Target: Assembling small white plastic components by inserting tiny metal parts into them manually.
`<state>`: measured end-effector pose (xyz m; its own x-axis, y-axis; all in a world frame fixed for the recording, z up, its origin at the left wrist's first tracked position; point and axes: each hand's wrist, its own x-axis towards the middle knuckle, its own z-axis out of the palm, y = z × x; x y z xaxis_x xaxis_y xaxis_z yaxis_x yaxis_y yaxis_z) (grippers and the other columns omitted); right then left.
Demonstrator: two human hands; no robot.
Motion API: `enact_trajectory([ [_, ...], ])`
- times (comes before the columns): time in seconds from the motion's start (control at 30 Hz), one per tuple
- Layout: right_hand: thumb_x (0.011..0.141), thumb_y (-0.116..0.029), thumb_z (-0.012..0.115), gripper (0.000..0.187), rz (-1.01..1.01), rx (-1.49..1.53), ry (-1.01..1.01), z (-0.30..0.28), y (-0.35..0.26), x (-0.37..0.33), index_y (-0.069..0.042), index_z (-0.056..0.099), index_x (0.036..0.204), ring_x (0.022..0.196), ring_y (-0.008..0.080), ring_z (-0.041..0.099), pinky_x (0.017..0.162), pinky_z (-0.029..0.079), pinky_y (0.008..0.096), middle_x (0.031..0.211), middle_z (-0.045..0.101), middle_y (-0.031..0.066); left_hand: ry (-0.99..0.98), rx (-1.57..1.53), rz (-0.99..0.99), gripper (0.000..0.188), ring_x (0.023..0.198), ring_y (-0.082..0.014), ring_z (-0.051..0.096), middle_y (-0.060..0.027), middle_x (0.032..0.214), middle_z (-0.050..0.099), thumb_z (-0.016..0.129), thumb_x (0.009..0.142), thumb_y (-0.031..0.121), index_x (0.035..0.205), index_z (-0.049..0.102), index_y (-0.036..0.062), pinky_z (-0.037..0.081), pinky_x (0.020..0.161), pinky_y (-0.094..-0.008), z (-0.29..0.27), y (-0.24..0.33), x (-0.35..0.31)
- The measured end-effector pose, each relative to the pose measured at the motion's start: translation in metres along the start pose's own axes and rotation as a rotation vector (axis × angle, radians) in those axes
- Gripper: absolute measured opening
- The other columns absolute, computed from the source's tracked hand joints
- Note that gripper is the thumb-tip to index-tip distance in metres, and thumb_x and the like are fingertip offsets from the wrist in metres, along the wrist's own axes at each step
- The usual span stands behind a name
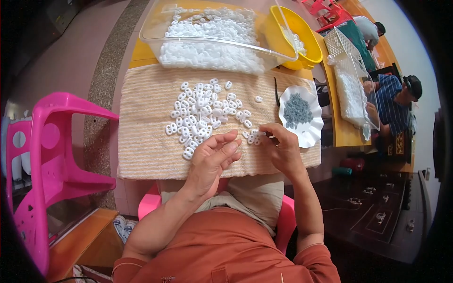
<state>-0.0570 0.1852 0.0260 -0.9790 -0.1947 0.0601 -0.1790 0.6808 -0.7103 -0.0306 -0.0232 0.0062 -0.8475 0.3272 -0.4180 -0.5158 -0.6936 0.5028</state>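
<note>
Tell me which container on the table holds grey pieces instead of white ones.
The white scalloped plate near the right hand. It holds a heap of small grey pieces, while the clear tub and yellow bowl hold white ones.

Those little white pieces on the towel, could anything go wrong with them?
Maybe. The white pieces lie loose on the striped towel, and both hands work right beside them: the left hand or right hand could brush some off the front edge. The white scalloped dish of tiny grey bits sits at the towel's right edge, near the right hand, so a bump might tip it.
</note>
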Motion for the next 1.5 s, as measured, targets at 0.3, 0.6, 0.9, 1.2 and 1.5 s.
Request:
enact_trajectory([
  [0.3, 0.081, 0.007, 0.063, 0.021, 0.014, 0.044, 0.08, 0.008, 0.007, -0.002, 0.001, 0.064, 0.101, 0.076, 0.0129, 0.063, 0.066, 0.051, 0.0243, 0.089, 0.066, 0.0087, -0.003, 0.032, -0.014, 0.027, 0.106, -0.0152, 0.06, -0.0097, 0.121, 0.059, 0.061, 0.09, 0.006, 0.116, 0.058, -0.001, 0.054, 0.087, -0.0287, -0.003, -0.002, 0.0],
  [0.6, 0.078, 0.003, 0.069, 0.019, -0.093, -0.14, 0.094, 0.006, -0.001, -0.01, 0.0, 0.064, 0.096, 0.065, 0.0163, 0.059, 0.058, 0.047, 0.026, 0.083, 0.06, 0.0081, -0.008, 0.034, -0.002, 0.026, 0.103, -0.0147, 0.061, -0.0094, 0.119, 0.06, 0.06, 0.091, 0.006, 0.116, 0.058, -0.0008, 0.055, 0.084, -0.0272, -0.002, -0.001, -0.001],
  [0.9, 0.078, 0.001, 0.069, 0.019, -0.067, -0.101, 0.061, 0.01, -0.007, -0.015, -0.001, 0.064, 0.096, 0.067, 0.0188, 0.06, 0.061, 0.047, 0.0291, 0.081, 0.059, 0.0098, -0.003, 0.063, -0.017, 0.024, 0.099, -0.0141, 0.062, -0.0093, 0.116, 0.061, 0.059, 0.091, 0.007, 0.114, 0.058, -0.0009, 0.055, 0.082, -0.0264, -0.002, -0.001, -0.002],
  [1.2, 0.079, -0.003, 0.069, 0.015, -0.019, -0.077, 0.024, 0.006, -0.008, -0.02, -0.001, 0.059, 0.09, 0.061, 0.0173, 0.055, 0.057, 0.045, 0.0293, 0.072, 0.056, 0.0087, -0.005, 0.103, -0.004, 0.021, 0.097, -0.0143, 0.063, -0.0099, 0.115, 0.062, 0.06, 0.091, 0.007, 0.111, 0.059, 0.0005, 0.056, 0.08, -0.0261, -0.002, -0.004, -0.004],
  [1.5, 0.081, -0.003, 0.068, 0.014, -0.072, -0.033, 0.062, 0.006, -0.004, -0.019, 0.001, 0.062, 0.092, 0.063, 0.0176, 0.057, 0.058, 0.045, 0.029, 0.076, 0.059, 0.0105, -0.003, 0.106, -0.003, 0.02, 0.094, -0.0144, 0.064, -0.0103, 0.112, 0.063, 0.06, 0.091, 0.006, 0.111, 0.059, 0.0004, 0.056, 0.079, -0.0261, -0.002, -0.004, -0.002],
])
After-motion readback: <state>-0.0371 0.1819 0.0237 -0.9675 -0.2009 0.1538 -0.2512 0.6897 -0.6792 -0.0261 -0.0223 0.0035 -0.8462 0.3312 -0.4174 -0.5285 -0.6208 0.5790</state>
